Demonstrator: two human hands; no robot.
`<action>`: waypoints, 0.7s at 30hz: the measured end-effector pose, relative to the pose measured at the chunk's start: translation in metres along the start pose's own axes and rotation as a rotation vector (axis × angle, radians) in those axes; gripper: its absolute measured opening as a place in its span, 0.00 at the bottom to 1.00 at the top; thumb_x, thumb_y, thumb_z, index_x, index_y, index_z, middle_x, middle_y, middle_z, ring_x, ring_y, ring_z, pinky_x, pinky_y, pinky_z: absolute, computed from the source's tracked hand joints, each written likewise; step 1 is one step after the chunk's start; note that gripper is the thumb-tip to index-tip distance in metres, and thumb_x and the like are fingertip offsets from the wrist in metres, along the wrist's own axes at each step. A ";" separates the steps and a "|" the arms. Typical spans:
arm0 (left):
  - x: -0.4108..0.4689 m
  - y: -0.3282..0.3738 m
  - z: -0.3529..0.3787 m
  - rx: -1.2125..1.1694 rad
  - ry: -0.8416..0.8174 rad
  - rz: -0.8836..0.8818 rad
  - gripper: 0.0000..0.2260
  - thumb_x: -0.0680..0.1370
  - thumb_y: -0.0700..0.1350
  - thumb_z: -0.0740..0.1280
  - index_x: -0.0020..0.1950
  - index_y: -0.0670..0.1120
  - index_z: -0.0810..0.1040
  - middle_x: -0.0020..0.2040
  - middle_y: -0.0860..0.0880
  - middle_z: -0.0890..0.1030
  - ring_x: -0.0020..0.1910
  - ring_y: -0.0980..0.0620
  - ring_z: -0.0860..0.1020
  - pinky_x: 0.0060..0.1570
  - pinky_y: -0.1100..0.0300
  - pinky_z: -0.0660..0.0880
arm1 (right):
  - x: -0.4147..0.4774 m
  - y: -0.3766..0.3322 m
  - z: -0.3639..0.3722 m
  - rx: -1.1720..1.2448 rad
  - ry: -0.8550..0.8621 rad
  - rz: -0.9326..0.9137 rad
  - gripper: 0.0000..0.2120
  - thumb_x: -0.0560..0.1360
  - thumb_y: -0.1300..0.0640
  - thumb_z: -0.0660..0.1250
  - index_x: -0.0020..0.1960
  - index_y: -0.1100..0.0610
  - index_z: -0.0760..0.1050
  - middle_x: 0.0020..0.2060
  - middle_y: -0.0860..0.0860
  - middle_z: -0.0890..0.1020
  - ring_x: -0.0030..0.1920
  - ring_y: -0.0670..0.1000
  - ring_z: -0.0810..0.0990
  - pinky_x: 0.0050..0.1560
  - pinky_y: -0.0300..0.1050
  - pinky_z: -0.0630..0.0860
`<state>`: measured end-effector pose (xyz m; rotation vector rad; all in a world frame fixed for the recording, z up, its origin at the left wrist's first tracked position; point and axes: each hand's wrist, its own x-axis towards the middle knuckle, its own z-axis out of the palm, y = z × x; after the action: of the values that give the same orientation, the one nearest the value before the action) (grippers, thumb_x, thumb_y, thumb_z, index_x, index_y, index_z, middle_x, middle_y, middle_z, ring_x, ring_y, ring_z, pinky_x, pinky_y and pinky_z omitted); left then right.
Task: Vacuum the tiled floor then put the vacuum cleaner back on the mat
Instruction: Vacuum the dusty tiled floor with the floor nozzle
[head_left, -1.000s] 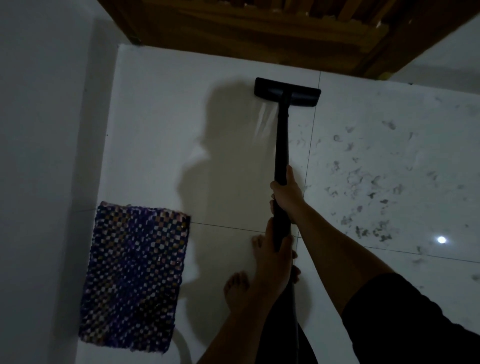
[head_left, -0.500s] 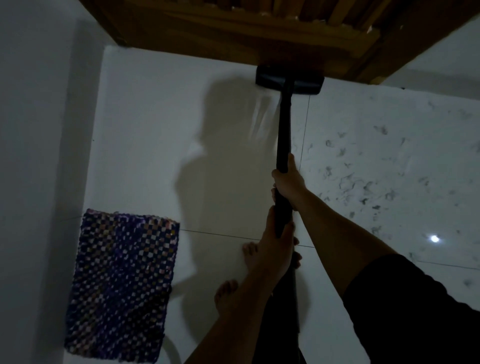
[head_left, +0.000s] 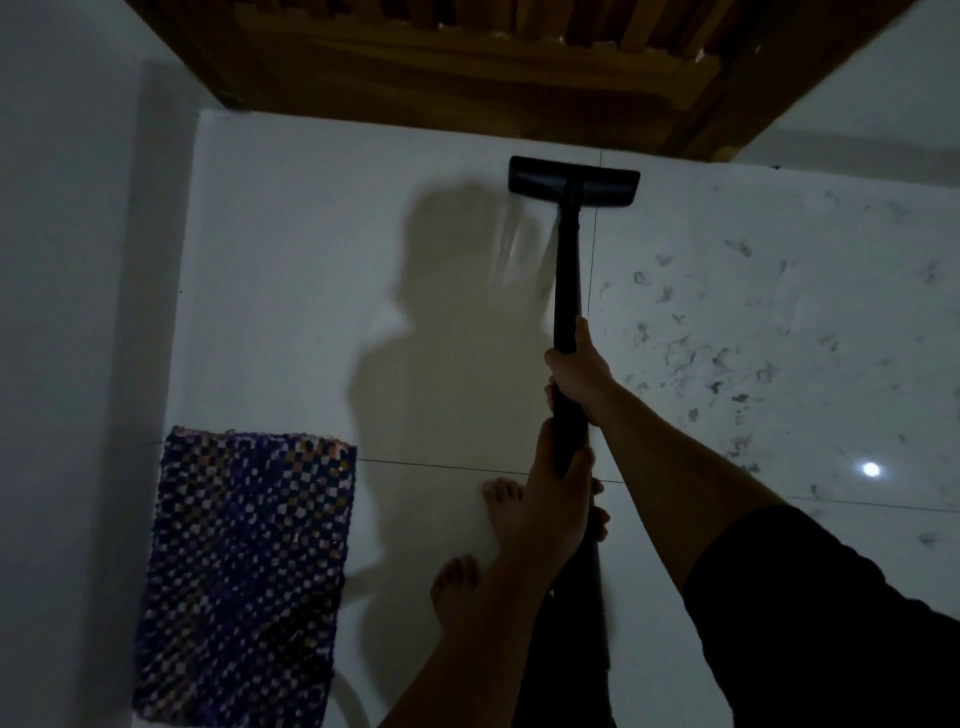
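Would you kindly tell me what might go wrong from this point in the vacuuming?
The vacuum head sits close to the wooden frame; a forward push could knock it. The scattered dirt lies right of the pole, so straight strokes may miss it. Bare feet stand beside the pole and might get bumped.

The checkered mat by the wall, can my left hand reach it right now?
Probably not: the left hand grips the vacuum wand, and the mat lies down on the floor beside your feet.
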<state>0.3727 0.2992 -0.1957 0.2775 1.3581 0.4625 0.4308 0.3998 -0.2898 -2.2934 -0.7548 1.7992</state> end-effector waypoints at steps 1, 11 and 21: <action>-0.004 -0.004 -0.001 0.001 -0.003 0.003 0.16 0.82 0.43 0.55 0.70 0.54 0.63 0.36 0.46 0.71 0.23 0.55 0.69 0.20 0.66 0.69 | -0.003 0.005 0.001 0.000 -0.002 0.001 0.34 0.80 0.59 0.57 0.78 0.40 0.44 0.48 0.58 0.74 0.30 0.51 0.74 0.28 0.43 0.72; -0.025 -0.025 -0.009 0.002 0.000 0.003 0.16 0.82 0.43 0.56 0.70 0.52 0.64 0.35 0.46 0.71 0.20 0.57 0.68 0.19 0.66 0.68 | -0.023 0.029 0.011 0.014 -0.007 0.001 0.33 0.80 0.60 0.57 0.78 0.41 0.46 0.36 0.52 0.71 0.28 0.51 0.73 0.25 0.42 0.72; -0.041 -0.034 -0.020 0.009 0.027 -0.013 0.16 0.82 0.43 0.57 0.70 0.51 0.64 0.34 0.46 0.71 0.20 0.54 0.68 0.19 0.65 0.69 | -0.041 0.041 0.023 0.048 0.029 -0.017 0.32 0.78 0.61 0.58 0.77 0.43 0.52 0.35 0.54 0.73 0.28 0.51 0.73 0.25 0.42 0.72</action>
<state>0.3530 0.2489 -0.1794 0.2703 1.3875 0.4507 0.4147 0.3410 -0.2772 -2.2706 -0.7166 1.7534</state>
